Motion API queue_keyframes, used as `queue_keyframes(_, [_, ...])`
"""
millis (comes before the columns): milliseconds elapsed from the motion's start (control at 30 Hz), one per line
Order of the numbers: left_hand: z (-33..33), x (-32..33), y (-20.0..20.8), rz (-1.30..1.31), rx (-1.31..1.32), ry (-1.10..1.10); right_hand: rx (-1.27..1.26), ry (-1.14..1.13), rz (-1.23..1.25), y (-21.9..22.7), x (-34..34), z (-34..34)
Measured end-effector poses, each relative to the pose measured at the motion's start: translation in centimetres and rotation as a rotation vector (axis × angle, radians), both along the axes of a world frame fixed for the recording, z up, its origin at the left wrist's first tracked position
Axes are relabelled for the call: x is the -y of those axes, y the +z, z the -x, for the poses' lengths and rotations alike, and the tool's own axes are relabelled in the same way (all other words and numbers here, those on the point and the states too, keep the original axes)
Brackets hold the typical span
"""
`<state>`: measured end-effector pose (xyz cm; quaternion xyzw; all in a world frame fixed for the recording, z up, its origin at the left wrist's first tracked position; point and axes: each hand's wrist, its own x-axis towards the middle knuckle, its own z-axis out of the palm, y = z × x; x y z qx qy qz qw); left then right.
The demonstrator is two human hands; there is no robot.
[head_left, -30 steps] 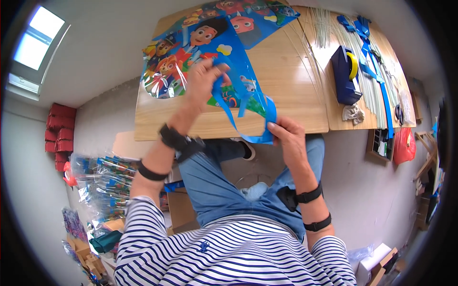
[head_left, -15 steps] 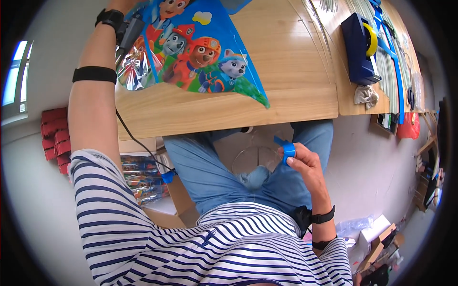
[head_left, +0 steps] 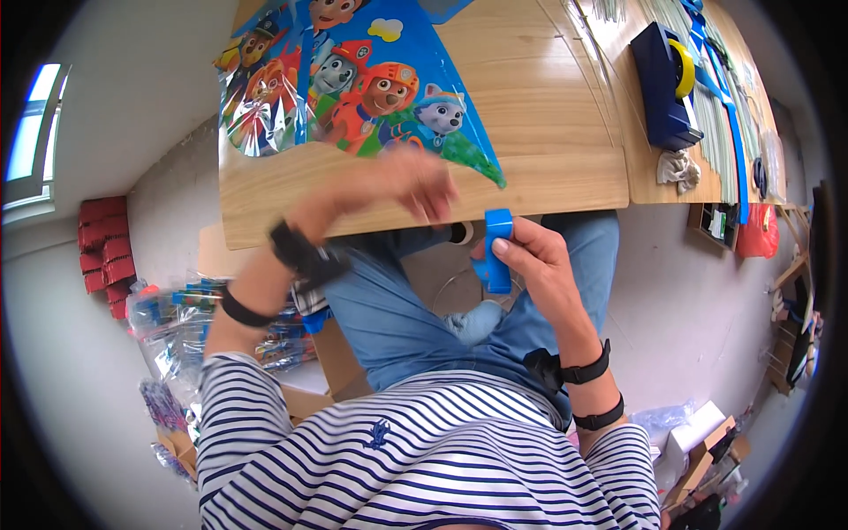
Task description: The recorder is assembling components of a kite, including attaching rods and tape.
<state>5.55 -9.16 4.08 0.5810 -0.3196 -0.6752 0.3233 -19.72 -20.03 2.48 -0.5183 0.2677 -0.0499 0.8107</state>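
My right hand is closed on a flat, shiny blue strip, pinched between thumb and fingers just in front of the table edge. The strip stands upright and looks folded or looped. Smeared by motion, my left hand hovers over the near edge of the table to the left of the strip. Whether its fingers hold anything cannot be made out. Beyond it lies a glossy blue plastic sheet printed with cartoon dogs, tapering to a green pointed corner at the right and crinkled at its left.
On the right side of the wooden table stands a dark blue tape dispenser with a yellow roll, beside a crumpled cloth and long pale strips. Thin rods lie farther back. Red packs and a cardboard box are lower left.
My left hand has come back from the far left of the sheet toward the strip, now blurred. My right hand moved slightly left and up; the strip shows taller. The sheet shifted a little.
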Motion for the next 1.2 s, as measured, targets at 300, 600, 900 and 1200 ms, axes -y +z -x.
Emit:
queue_keyframes(300, [9.4,-2.2,-3.5,0.345,-0.461,0.942,-0.157,0.269,0.358,-0.7,-2.4,2.0])
queue_keyframes(600, [9.4,0.5,-3.6,0.461,-0.010,0.948,-0.297,0.208,0.463,-5.6,-1.8,3.9])
queue_keyframes(900, [11.5,1.4,-2.3,0.372,-0.017,0.935,0.060,-0.026,0.137,-4.9,-0.7,-0.4])
queue_keyframes(1200, [13.1,-1.7,-6.7,0.525,1.216,0.664,-0.273,-0.207,-0.019,-6.1,-0.7,-2.6])
